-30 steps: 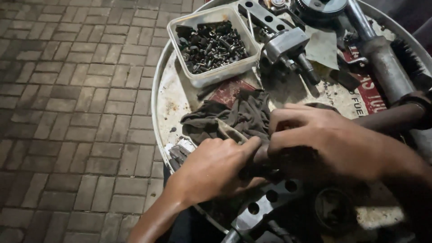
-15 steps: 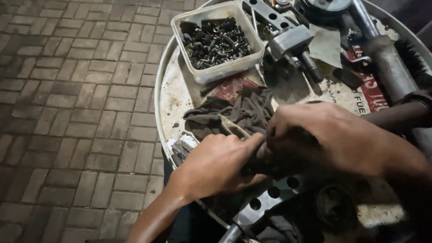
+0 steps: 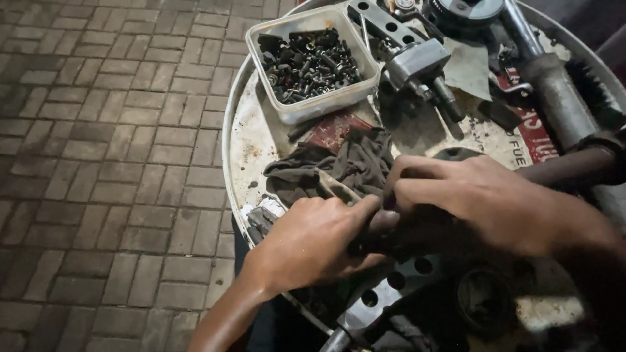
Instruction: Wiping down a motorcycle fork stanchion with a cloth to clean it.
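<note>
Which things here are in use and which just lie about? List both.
In hand: left hand and right hand gripping a dark part over the perforated metal piece.
Lying about: dark rag, tub of bolts, metal shaft.

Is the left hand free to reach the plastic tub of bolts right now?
Probably not at once: the left hand is closed on a dark part together with the right hand. Once it lets go, only a low rag lies before the tub.
</note>
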